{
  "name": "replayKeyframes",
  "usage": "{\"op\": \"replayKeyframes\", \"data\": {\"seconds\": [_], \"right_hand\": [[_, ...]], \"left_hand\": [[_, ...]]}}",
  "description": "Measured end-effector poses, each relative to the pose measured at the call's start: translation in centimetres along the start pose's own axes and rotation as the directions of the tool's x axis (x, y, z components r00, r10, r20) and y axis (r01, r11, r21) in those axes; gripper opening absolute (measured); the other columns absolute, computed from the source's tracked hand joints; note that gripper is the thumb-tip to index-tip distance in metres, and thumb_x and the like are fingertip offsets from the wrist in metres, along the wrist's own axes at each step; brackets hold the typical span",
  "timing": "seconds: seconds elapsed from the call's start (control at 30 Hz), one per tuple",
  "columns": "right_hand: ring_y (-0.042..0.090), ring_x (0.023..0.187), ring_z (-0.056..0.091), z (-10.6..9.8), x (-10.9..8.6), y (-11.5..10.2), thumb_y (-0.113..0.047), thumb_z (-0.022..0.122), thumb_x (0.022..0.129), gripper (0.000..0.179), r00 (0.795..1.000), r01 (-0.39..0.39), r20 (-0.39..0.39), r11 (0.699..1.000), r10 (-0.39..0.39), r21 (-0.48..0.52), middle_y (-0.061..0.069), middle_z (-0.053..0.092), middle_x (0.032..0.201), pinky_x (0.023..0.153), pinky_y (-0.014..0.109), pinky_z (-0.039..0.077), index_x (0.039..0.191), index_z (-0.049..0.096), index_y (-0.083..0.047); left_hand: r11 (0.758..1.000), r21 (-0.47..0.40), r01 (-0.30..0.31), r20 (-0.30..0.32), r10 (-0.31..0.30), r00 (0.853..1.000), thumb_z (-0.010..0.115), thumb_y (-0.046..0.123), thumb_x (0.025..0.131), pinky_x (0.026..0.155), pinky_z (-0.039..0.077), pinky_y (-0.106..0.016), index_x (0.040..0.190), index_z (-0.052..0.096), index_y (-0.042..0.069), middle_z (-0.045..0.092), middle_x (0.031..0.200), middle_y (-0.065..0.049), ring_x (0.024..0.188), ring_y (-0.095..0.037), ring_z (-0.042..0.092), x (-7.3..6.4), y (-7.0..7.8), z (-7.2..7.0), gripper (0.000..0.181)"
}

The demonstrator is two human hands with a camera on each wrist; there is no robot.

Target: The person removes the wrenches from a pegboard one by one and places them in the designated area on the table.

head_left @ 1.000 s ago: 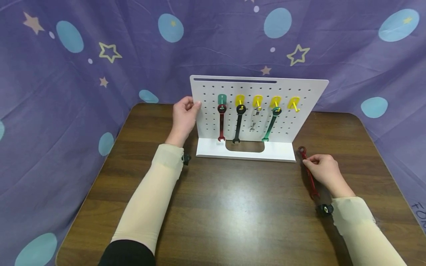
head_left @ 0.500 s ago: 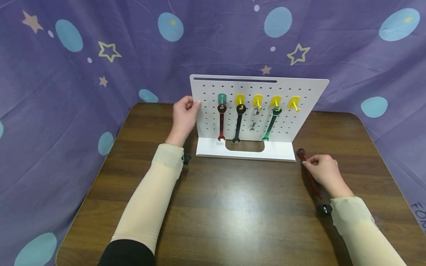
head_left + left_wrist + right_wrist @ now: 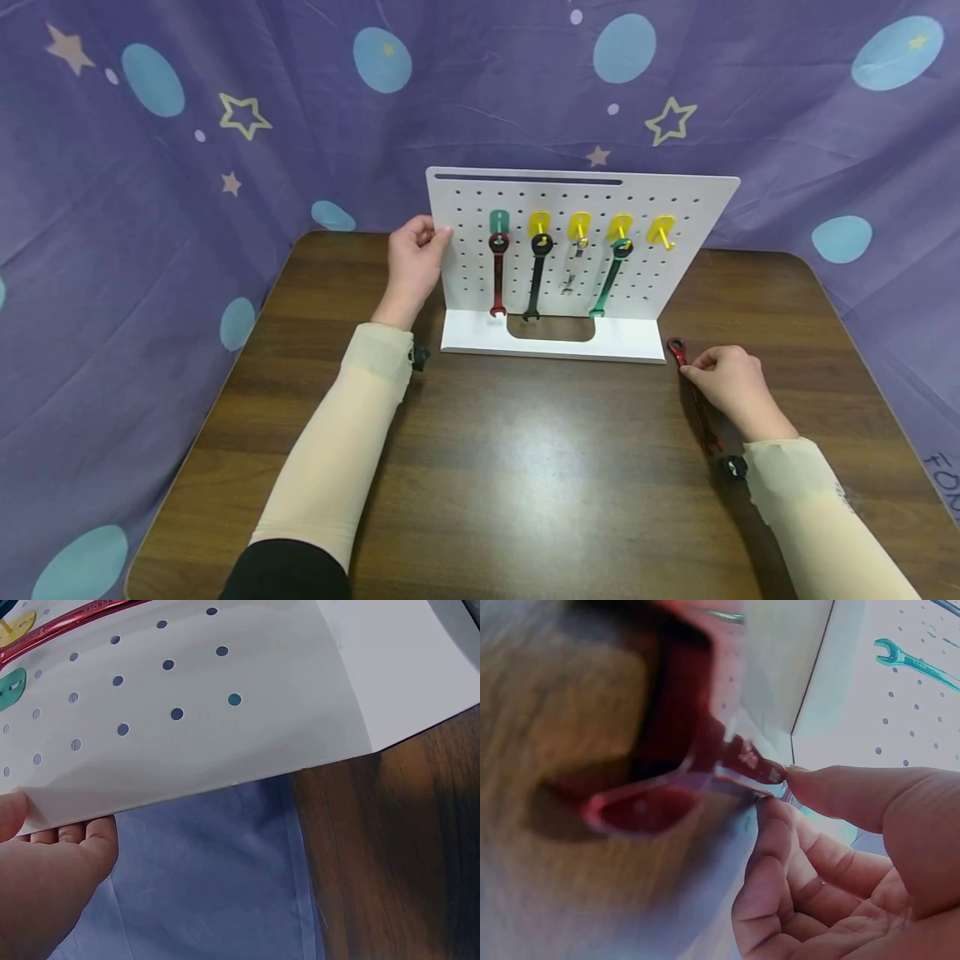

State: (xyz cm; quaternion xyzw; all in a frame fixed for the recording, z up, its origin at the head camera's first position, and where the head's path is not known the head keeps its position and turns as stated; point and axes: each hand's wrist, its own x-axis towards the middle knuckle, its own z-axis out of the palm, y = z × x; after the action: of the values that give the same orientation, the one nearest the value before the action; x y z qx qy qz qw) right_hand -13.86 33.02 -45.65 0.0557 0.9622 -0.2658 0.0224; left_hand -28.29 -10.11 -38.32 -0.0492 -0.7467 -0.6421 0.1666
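A white pegboard stand (image 3: 476, 332) stands upright on the table. My left hand (image 3: 414, 265) grips its left edge, thumb in front and fingers behind, as the left wrist view also shows. To the board's right, my right hand (image 3: 731, 387) pinches a red combination wrench (image 3: 699, 415) near its ring end between thumb and fingers. In the right wrist view the wrench's open end (image 3: 649, 814) looms blurred close to the camera. On the board hang a red wrench (image 3: 498, 279), a black wrench (image 3: 537, 279), a small silver wrench (image 3: 569, 283) and a green wrench (image 3: 611, 282).
The rightmost yellow hook (image 3: 662, 232) carries no wrench. Leftmost is a green hook (image 3: 499, 221). The brown wooden table (image 3: 450, 467) has rounded back corners. A purple patterned curtain (image 3: 487, 100) hangs close behind the board.
The red wrench in my right hand has turned slightly, its ring end shifting a little left and nearer to me. My left hand keeps its hold on the pegboard's edge.
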Motion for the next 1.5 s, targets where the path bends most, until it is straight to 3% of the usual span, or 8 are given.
{"op": "replayKeyframes", "data": {"seconds": [0.23, 0.47, 0.8, 0.9, 1.0, 1.13, 1.23, 1.5], "right_hand": [[0.027, 0.071, 0.056, 0.0, 0.1, 0.0, -0.020, 0.073, 0.092, 0.024, 1.000, 0.005, 0.004, 1.000, -0.005, -0.007, 0.003, 0.065, 0.070, 0.061, 0.039, 0.041, 0.080, 0.072, 0.001], [0.030, 0.074, 0.055, -0.4, 0.1, -0.2, -0.025, 0.070, 0.095, 0.028, 1.000, -0.016, -0.009, 1.000, 0.016, -0.010, 0.006, 0.064, 0.072, 0.061, 0.039, 0.041, 0.085, 0.071, 0.002], [0.029, 0.073, 0.055, -0.5, -0.1, -0.6, -0.022, 0.068, 0.097, 0.025, 0.988, 0.036, -0.151, 0.998, -0.029, 0.042, 0.005, 0.066, 0.071, 0.063, 0.040, 0.041, 0.091, 0.072, 0.002], [0.028, 0.073, 0.055, -0.4, 0.0, -0.8, -0.022, 0.067, 0.097, 0.025, 0.982, 0.056, -0.186, 0.996, -0.043, 0.064, 0.006, 0.068, 0.074, 0.066, 0.040, 0.040, 0.092, 0.073, 0.001], [0.026, 0.073, 0.057, -0.3, 0.1, -1.0, -0.023, 0.066, 0.098, 0.025, 0.975, 0.080, -0.214, 0.993, -0.060, 0.086, 0.008, 0.068, 0.077, 0.067, 0.040, 0.041, 0.094, 0.073, 0.000], [0.025, 0.073, 0.058, -0.3, 0.1, -1.4, -0.024, 0.067, 0.098, 0.024, 0.967, 0.113, -0.239, 0.988, -0.086, 0.103, 0.009, 0.069, 0.079, 0.066, 0.036, 0.042, 0.096, 0.074, 0.000], [0.024, 0.074, 0.059, -0.4, 0.2, -1.7, -0.023, 0.067, 0.098, 0.024, 0.964, 0.133, -0.246, 0.985, -0.101, 0.115, 0.009, 0.069, 0.081, 0.064, 0.031, 0.042, 0.098, 0.074, -0.001], [0.021, 0.077, 0.059, -0.2, 0.3, -3.0, -0.022, 0.068, 0.098, 0.020, 0.949, 0.156, -0.299, 0.974, -0.101, 0.167, 0.011, 0.072, 0.090, 0.066, 0.023, 0.043, 0.103, 0.075, -0.003]], "left_hand": [[1.000, -0.005, 0.017, -0.001, -0.017, 1.000, 0.065, -0.001, 0.098, 0.068, 0.047, -0.025, 0.104, 0.067, -0.012, 0.071, 0.098, -0.026, 0.081, -0.020, 0.063, -0.2, 0.5, 0.0, 0.012], [1.000, -0.011, 0.004, 0.006, -0.004, 1.000, 0.067, 0.001, 0.097, 0.068, 0.048, -0.026, 0.103, 0.068, -0.009, 0.071, 0.096, -0.022, 0.080, -0.017, 0.063, 0.1, 0.0, 0.1, 0.012], [1.000, -0.006, 0.003, 0.007, -0.003, 1.000, 0.068, 0.002, 0.097, 0.069, 0.048, -0.027, 0.100, 0.069, -0.008, 0.071, 0.093, -0.020, 0.079, -0.018, 0.063, 0.2, -0.2, 0.1, 0.011], [1.000, -0.017, -0.001, -0.002, 0.001, 1.000, 0.069, 0.002, 0.096, 0.068, 0.048, -0.027, 0.093, 0.071, 0.000, 0.071, 0.090, -0.020, 0.077, -0.017, 0.062, 0.2, -0.2, 0.2, 0.004], [1.000, -0.022, -0.001, -0.012, 0.001, 1.000, 0.069, 0.001, 0.096, 0.067, 0.047, -0.027, 0.088, 0.071, 0.007, 0.071, 0.089, -0.019, 0.076, -0.016, 0.061, 0.2, -0.1, 0.2, 0.010], [1.000, -0.001, -0.003, 0.000, 0.003, 1.000, 0.068, 0.002, 0.097, 0.068, 0.048, -0.027, 0.095, 0.071, -0.001, 0.071, 0.091, -0.019, 0.077, -0.015, 0.061, 0.1, -0.1, 0.1, 0.004], [1.000, 0.010, -0.005, 0.015, 0.004, 1.000, 0.068, 0.004, 0.098, 0.069, 0.048, -0.027, 0.103, 0.069, -0.008, 0.071, 0.094, -0.020, 0.080, -0.015, 0.062, 0.1, 0.0, 0.0, 0.013], [1.000, 0.004, 0.009, 0.011, -0.009, 1.000, 0.068, 0.005, 0.098, 0.070, 0.048, -0.027, 0.105, 0.068, -0.010, 0.072, 0.099, -0.021, 0.085, -0.020, 0.064, -0.1, 0.0, -0.1, 0.016]]}}
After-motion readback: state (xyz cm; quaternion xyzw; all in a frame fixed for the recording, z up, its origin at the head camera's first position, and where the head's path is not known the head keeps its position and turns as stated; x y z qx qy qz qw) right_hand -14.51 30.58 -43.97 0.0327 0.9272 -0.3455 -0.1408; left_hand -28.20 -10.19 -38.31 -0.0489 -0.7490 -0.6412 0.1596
